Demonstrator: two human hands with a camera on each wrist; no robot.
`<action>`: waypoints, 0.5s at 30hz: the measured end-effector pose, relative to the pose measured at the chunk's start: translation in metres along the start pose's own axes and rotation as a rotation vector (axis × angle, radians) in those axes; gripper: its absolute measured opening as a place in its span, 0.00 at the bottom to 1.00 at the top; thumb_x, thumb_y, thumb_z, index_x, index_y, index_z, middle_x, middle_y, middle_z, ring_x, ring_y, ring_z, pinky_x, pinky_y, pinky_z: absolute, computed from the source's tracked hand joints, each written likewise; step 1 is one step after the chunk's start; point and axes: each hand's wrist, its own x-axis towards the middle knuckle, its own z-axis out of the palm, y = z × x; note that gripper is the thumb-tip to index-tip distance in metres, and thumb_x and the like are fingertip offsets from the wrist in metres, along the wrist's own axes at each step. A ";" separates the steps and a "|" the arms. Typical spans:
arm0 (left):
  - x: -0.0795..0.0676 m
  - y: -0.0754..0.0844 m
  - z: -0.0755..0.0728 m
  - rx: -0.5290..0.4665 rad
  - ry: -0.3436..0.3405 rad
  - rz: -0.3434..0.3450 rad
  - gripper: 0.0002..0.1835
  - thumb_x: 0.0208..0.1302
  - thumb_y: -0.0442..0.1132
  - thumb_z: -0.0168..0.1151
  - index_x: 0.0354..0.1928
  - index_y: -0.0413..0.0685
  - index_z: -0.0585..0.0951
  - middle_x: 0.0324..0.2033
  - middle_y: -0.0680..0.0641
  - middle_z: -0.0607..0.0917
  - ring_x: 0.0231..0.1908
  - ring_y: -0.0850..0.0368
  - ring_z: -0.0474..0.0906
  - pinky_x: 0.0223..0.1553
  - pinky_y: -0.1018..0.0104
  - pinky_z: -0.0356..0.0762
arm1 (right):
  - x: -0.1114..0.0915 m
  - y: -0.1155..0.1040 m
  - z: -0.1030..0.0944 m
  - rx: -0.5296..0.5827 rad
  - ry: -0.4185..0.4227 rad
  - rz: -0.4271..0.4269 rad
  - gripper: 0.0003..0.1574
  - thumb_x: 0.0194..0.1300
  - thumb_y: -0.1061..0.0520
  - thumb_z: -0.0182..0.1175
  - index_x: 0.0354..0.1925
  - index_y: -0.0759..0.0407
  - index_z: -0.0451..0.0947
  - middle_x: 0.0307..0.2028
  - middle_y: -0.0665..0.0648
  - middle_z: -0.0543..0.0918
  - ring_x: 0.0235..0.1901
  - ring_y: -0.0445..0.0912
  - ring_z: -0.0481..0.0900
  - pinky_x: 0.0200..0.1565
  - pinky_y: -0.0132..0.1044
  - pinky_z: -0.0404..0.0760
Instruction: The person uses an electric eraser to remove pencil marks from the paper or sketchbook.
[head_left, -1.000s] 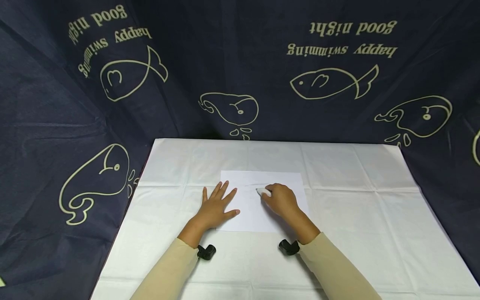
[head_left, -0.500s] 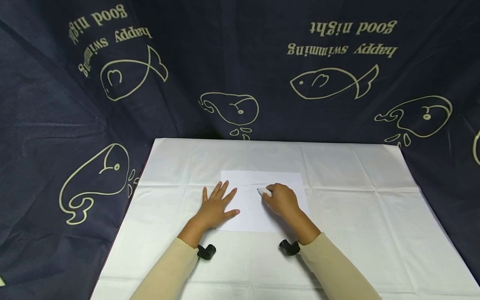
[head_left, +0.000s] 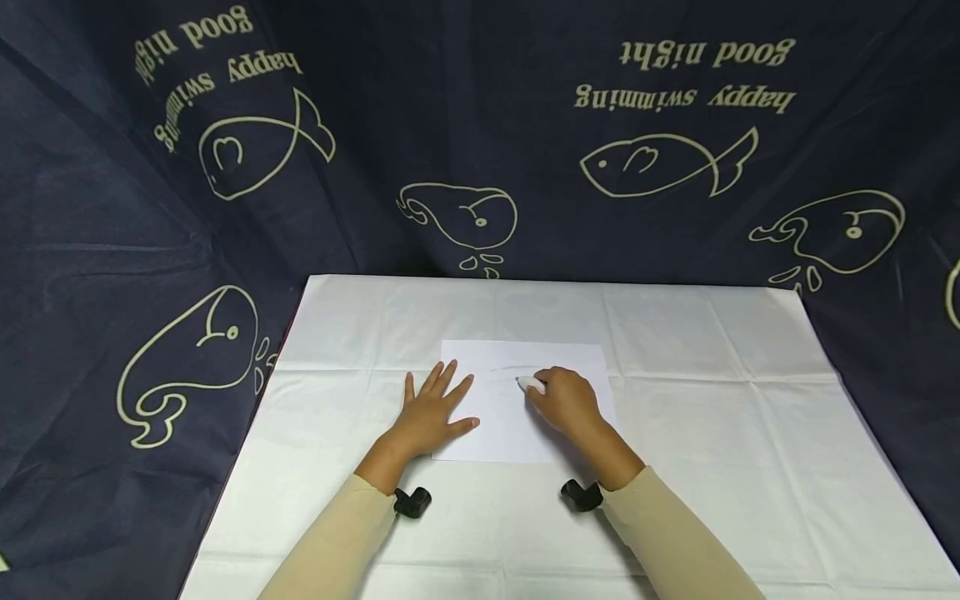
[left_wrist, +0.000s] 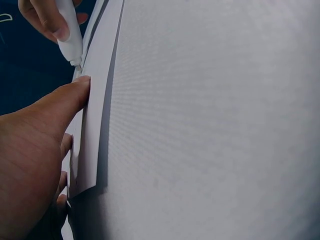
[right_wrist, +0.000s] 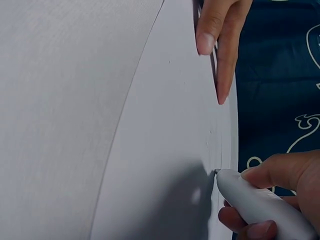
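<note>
A white sheet of paper (head_left: 498, 433) lies on the cloth-covered table. My left hand (head_left: 429, 419) rests flat on its left side, fingers spread; in the left wrist view its thumb (left_wrist: 75, 95) presses the sheet. My right hand (head_left: 566, 400) grips a thick white correction pen (head_left: 531, 384) between thumb and fingers. In the right wrist view the pen's narrow metal tip (right_wrist: 217, 171) points down at the paper and seems to touch it. Faint grey-looking strokes (head_left: 510, 367) run across the upper part of the sheet. My right palm hides the pen's rear end in the head view.
White creased cloth (head_left: 712, 467) covers the table around the paper. A dark blue curtain (head_left: 480, 100) with fish and whale drawings hangs behind and at the sides. Black wrist cameras (head_left: 412, 502) sit at both sleeves.
My right hand and the correction pen have shifted slightly to the right. My left hand stays in place on the paper.
</note>
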 end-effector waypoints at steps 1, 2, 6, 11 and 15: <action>0.000 0.000 0.000 -0.004 0.006 0.004 0.41 0.71 0.67 0.52 0.80 0.62 0.56 0.82 0.46 0.45 0.82 0.44 0.36 0.73 0.26 0.28 | 0.000 -0.001 0.000 0.003 -0.005 -0.006 0.19 0.67 0.52 0.63 0.51 0.62 0.87 0.42 0.62 0.89 0.32 0.50 0.81 0.36 0.45 0.79; 0.000 0.000 0.000 -0.007 0.007 0.005 0.41 0.71 0.67 0.52 0.80 0.62 0.57 0.82 0.46 0.45 0.82 0.44 0.36 0.73 0.25 0.28 | 0.000 -0.002 0.001 0.004 -0.011 -0.010 0.19 0.67 0.52 0.63 0.51 0.61 0.87 0.41 0.62 0.89 0.32 0.49 0.81 0.35 0.45 0.79; -0.001 0.001 -0.001 -0.019 0.021 0.016 0.40 0.71 0.66 0.53 0.79 0.60 0.59 0.82 0.44 0.48 0.81 0.42 0.39 0.72 0.24 0.30 | 0.002 -0.010 0.006 -0.004 -0.020 -0.029 0.18 0.66 0.52 0.64 0.49 0.61 0.87 0.40 0.61 0.90 0.33 0.50 0.83 0.37 0.46 0.81; -0.002 0.002 -0.001 -0.005 0.015 0.012 0.40 0.71 0.66 0.52 0.79 0.60 0.58 0.82 0.45 0.47 0.81 0.43 0.39 0.73 0.25 0.31 | 0.002 -0.023 0.011 -0.005 -0.019 -0.050 0.18 0.66 0.53 0.66 0.49 0.62 0.87 0.42 0.62 0.90 0.36 0.52 0.86 0.39 0.48 0.83; -0.001 0.001 -0.001 -0.003 0.012 0.009 0.40 0.71 0.66 0.52 0.80 0.61 0.58 0.82 0.45 0.47 0.82 0.43 0.38 0.73 0.25 0.31 | 0.003 -0.028 0.014 -0.007 -0.031 -0.074 0.19 0.66 0.52 0.66 0.50 0.63 0.87 0.42 0.62 0.90 0.34 0.50 0.85 0.38 0.47 0.84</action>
